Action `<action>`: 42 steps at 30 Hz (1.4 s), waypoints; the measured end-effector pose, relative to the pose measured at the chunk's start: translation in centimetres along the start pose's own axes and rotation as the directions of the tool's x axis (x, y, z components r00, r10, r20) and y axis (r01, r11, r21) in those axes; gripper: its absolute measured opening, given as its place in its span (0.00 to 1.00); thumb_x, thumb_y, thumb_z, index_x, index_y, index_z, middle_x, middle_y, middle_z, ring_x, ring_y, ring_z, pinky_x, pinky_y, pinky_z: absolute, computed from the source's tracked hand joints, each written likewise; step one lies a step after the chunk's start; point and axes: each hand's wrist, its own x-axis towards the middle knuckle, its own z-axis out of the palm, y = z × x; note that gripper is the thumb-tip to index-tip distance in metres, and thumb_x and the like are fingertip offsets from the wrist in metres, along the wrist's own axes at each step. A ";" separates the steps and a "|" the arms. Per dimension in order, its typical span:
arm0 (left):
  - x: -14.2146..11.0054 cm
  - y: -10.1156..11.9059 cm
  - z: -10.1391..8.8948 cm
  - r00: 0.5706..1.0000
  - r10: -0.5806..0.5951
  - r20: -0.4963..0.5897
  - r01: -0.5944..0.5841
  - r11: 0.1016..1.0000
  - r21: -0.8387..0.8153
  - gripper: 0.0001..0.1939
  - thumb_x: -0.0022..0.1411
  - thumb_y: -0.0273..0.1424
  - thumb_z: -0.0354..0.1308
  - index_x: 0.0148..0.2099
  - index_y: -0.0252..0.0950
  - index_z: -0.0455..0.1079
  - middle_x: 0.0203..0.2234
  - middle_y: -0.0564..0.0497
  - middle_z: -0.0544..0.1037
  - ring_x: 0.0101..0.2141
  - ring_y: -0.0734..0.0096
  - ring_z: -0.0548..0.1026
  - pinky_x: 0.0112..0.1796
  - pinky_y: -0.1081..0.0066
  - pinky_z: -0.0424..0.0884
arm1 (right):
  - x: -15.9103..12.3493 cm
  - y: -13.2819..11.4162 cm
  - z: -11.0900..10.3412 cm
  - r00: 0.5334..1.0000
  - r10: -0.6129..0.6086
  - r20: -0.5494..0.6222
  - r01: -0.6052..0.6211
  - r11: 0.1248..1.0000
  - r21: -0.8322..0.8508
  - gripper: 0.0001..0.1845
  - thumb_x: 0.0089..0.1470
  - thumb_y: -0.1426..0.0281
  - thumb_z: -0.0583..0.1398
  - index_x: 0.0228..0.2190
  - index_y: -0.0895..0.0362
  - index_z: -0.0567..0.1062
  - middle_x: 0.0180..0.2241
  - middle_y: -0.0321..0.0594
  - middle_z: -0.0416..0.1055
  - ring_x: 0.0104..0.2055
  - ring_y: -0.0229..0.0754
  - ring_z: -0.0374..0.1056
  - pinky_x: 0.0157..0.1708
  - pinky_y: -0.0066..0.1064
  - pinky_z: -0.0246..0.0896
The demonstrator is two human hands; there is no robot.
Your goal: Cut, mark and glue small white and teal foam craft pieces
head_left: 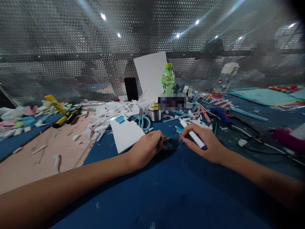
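My left hand [147,147] rests on the dark blue mat [166,190], fingers curled and pressing down on a small dark blue piece [169,144]. My right hand [205,143] is closed around a white pen with a blue end [194,135], its tip near the same piece. A white foam board with blue stripes [126,132] lies just left of my left hand. Teal-handled scissors [143,121] lie behind it.
A wire spool [154,112], a green bottle [168,79], a black phone [131,89] and an upright white sheet [151,74] stand at the back. White foam scraps [105,114] are piled at left. Yellow-black cutters [65,118] lie far left. Black cables [247,133] run at right. A perforated metal screen [71,47] backs the table.
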 end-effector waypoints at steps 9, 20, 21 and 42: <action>-0.1 0.6 -0.4 0.997 -0.043 -0.066 0.046 0.998 0.038 0.08 0.61 0.30 0.48 0.30 0.39 0.52 0.30 0.50 0.77 0.33 0.68 0.76 0.30 0.69 0.72 | 0.1 0.2 0.0 1.000 0.014 -0.020 -0.015 1.000 -0.020 0.05 0.53 0.73 0.56 0.34 0.55 0.65 0.30 0.37 0.66 0.31 0.38 0.63 0.32 0.31 0.58; 0.8 0.9 -0.9 0.982 -0.177 -0.067 0.175 0.984 -0.037 0.17 0.53 0.35 0.59 0.31 0.39 0.50 0.42 0.45 0.74 0.40 0.62 0.73 0.36 0.63 0.69 | -0.2 0.8 0.4 0.955 0.197 -0.221 -0.104 0.921 0.375 0.12 0.59 0.63 0.51 0.42 0.53 0.68 0.32 0.39 0.69 0.32 0.39 0.68 0.33 0.35 0.65; 0.7 1.0 -0.9 0.983 -0.178 -0.045 0.176 0.984 -0.028 0.20 0.50 0.35 0.63 0.32 0.38 0.51 0.44 0.44 0.73 0.42 0.61 0.72 0.37 0.62 0.68 | -0.1 0.9 0.4 0.937 0.241 -0.251 -0.115 0.896 0.429 0.12 0.59 0.63 0.52 0.42 0.53 0.68 0.31 0.38 0.70 0.31 0.39 0.68 0.33 0.35 0.66; 0.5 -0.1 -1.9 0.988 -0.144 0.064 0.151 0.979 -0.133 0.23 0.44 0.31 0.65 0.40 0.36 0.56 0.29 0.55 0.66 0.30 0.72 0.67 0.29 0.72 0.66 | 3.7 0.4 5.4 0.985 0.127 -0.117 -0.079 0.936 0.344 0.06 0.54 0.65 0.57 0.31 0.56 0.69 0.19 0.32 0.64 0.17 0.32 0.61 0.15 0.25 0.56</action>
